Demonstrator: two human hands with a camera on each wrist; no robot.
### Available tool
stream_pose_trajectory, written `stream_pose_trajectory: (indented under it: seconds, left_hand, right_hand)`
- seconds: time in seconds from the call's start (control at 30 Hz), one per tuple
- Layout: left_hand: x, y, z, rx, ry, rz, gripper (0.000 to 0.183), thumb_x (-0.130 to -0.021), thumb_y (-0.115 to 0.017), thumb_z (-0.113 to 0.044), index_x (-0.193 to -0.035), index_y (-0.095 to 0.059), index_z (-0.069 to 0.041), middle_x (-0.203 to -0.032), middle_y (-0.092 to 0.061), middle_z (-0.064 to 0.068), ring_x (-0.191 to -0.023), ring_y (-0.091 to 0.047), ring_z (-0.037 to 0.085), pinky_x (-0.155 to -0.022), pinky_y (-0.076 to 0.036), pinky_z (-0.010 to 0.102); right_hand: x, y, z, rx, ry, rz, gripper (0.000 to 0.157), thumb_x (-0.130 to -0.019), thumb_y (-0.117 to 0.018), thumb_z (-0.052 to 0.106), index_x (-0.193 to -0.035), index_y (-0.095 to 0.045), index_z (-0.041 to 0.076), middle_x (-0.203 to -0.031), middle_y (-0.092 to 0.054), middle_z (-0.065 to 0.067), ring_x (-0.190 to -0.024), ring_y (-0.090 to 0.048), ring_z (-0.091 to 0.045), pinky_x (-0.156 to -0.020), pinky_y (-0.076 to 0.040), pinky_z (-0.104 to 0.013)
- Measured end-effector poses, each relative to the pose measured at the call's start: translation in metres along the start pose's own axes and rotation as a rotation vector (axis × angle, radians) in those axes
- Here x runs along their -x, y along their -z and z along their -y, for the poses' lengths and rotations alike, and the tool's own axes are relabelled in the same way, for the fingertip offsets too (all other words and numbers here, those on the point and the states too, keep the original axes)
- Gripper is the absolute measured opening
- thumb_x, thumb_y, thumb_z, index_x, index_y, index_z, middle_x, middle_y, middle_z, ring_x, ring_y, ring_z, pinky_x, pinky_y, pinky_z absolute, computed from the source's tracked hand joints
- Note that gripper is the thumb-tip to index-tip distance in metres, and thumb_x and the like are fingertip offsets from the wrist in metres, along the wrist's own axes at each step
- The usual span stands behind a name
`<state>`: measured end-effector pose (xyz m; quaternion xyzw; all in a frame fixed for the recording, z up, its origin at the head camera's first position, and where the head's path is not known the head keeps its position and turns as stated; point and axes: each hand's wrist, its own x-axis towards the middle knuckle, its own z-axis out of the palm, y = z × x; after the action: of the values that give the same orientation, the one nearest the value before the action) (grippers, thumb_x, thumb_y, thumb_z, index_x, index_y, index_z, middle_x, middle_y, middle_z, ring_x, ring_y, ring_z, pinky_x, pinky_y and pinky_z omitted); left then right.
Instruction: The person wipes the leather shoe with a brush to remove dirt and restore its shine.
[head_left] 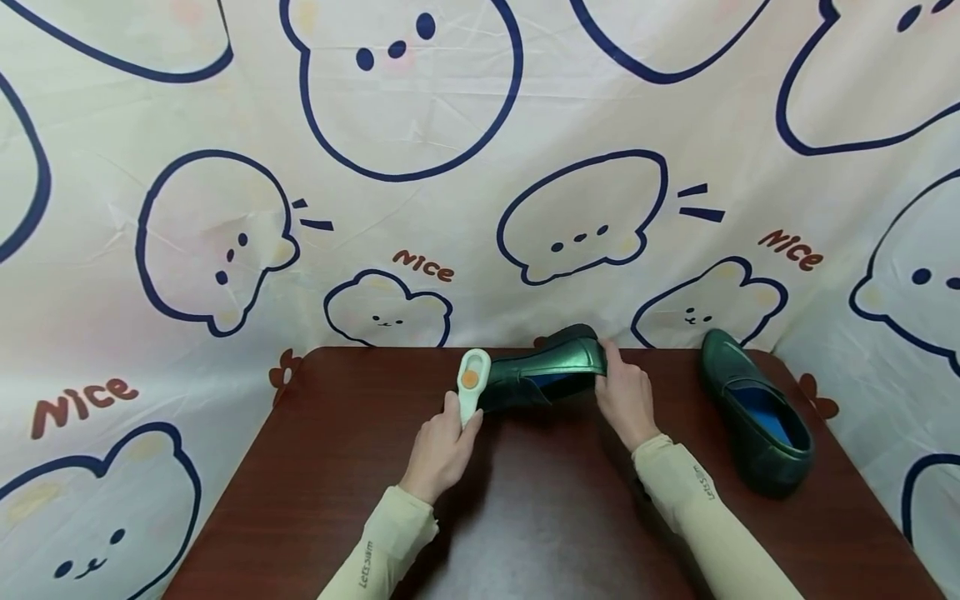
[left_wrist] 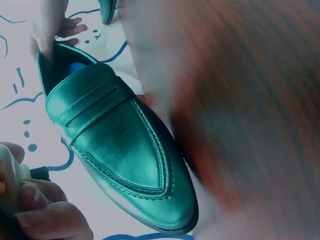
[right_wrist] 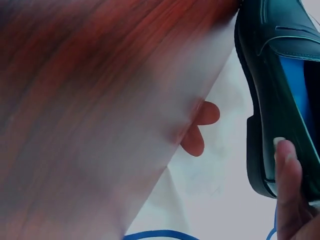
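Near the table's far edge, a dark green loafer [head_left: 543, 371] is held raised and tilted, its blue-lined opening partly visible. My right hand [head_left: 628, 400] grips it by the heel; in the right wrist view the fingers [right_wrist: 288, 170] lie against the heel's side. My left hand [head_left: 442, 450] holds a pale-handled brush [head_left: 474, 379] with an orange spot, beside the toe. In the left wrist view, a short dark tip, apparently bristles, sticks out past the fingers [left_wrist: 55, 220], apart from the loafer's upper [left_wrist: 120, 145]. The brush's working side is mostly hidden.
A second green loafer [head_left: 757, 417] stands upright at the table's right side, toe pointing away. The dark brown wooden table [head_left: 540, 517] ends at a pale curtain [head_left: 420, 217] printed with blue-outlined cartoon bears, which hangs behind and on both sides.
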<state>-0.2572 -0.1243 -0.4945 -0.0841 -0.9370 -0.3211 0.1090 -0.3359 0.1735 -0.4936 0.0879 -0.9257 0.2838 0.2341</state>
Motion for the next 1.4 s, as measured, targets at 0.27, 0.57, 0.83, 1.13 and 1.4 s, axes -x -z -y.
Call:
stream_pose_trajectory:
  seconds: [0.27, 0.57, 0.83, 1.13, 1.4]
  left_hand:
    - [-0.004, -0.005, -0.004, 0.016, -0.017, 0.005, 0.035, -0.108, -0.051, -0.042, -0.102, -0.044, -0.008, -0.065, -0.045, 0.002, -0.052, -0.044, 0.017, -0.051, -0.036, 0.031]
    - [-0.006, -0.01, -0.008, 0.019, -0.023, 0.002, 0.034, -0.109, -0.05, -0.042, -0.103, -0.044, -0.009, -0.065, -0.045, 0.001, -0.053, -0.044, 0.017, -0.051, -0.036, 0.03]
    - [-0.007, -0.007, -0.013, 0.051, -0.04, -0.002, 0.037, -0.109, -0.048, -0.046, -0.105, -0.044, -0.009, -0.066, -0.044, 0.001, -0.052, -0.043, 0.015, -0.05, -0.036, 0.028]
    - [-0.014, -0.003, -0.031, 0.087, -0.097, -0.02, 0.035, -0.109, -0.048, -0.044, -0.105, -0.043, -0.01, -0.065, -0.044, 0.001, -0.052, -0.044, 0.014, -0.05, -0.036, 0.028]
    - [-0.015, -0.003, -0.065, 0.162, -0.158, 0.057, 0.039, -0.11, -0.042, -0.05, -0.105, -0.043, -0.011, -0.067, -0.044, 0.001, -0.051, -0.043, 0.013, -0.049, -0.038, 0.026]
  right_hand:
    - [-0.001, 0.0, 0.007, -0.206, -0.076, -0.05, 0.052, -0.092, -0.06, -0.005, -0.142, -0.058, 0.008, -0.086, -0.074, -0.02, -0.057, -0.062, -0.022, -0.065, -0.056, -0.043]
    - [-0.006, -0.003, 0.018, -0.339, -0.218, -0.082, 0.049, -0.095, -0.052, 0.001, -0.143, -0.058, 0.006, -0.079, -0.07, -0.014, -0.059, -0.066, -0.021, -0.081, -0.054, -0.048]
    - [-0.004, -0.002, 0.01, -0.519, -0.357, 0.078, 0.05, -0.104, -0.031, 0.006, -0.153, -0.038, 0.003, -0.119, -0.067, -0.031, -0.063, -0.075, -0.029, -0.07, -0.062, -0.042]
    - [-0.008, 0.006, 0.02, -0.48, -0.257, -0.131, 0.055, -0.095, -0.034, -0.005, -0.15, -0.038, 0.002, -0.134, -0.061, -0.028, -0.087, -0.072, -0.039, -0.078, -0.057, -0.046]
    - [-0.001, 0.003, 0.036, -0.261, -0.006, -0.36, 0.061, -0.082, -0.052, -0.01, -0.142, -0.049, 0.0, -0.128, -0.066, -0.03, -0.09, -0.07, -0.047, -0.075, -0.055, -0.057]
